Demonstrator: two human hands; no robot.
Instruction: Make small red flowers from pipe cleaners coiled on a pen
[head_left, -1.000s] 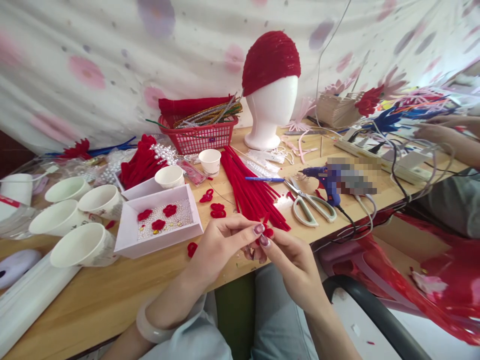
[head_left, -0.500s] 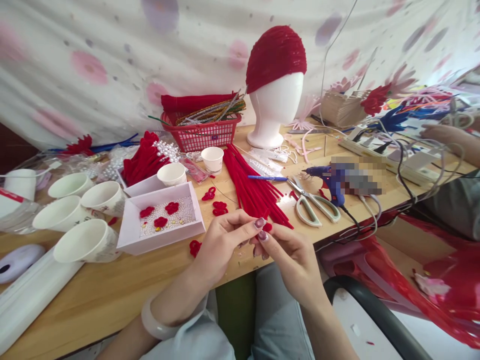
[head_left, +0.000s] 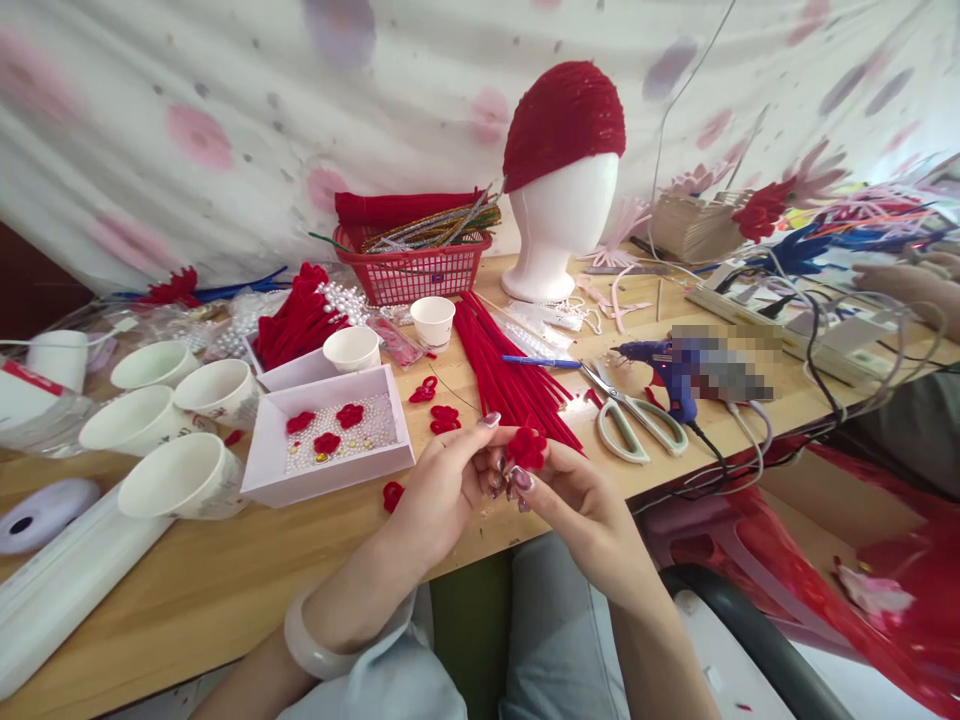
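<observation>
Flowered cloth is hanging behind a wooden table [head_left: 225, 590] that is carrying craft supplies from end to end. You are sitting at its near edge, and both of your hands are meeting just above that edge, right of its middle. Your left hand [head_left: 439, 490] and your right hand [head_left: 577, 510] are both pinching one small red flower [head_left: 526, 447] made of fuzzy wire, fingertips closed on it from either side. It is a compact cluster with no clear long axis, and its petals are facing up and away from you, toward the bundle of red wires [head_left: 510, 375] lying behind it, whose length is running from the near edge back toward the white foam head [head_left: 559, 235] in a red cap. Scissors [head_left: 634, 420] are resting just right of the bundle, with a blue glue gun [head_left: 664, 365] beyond them. Toward the left end, a shallow white box [head_left: 330, 440] is holding beads and three more red flowers, and paper cups [head_left: 150, 430] are standing beside it.
</observation>
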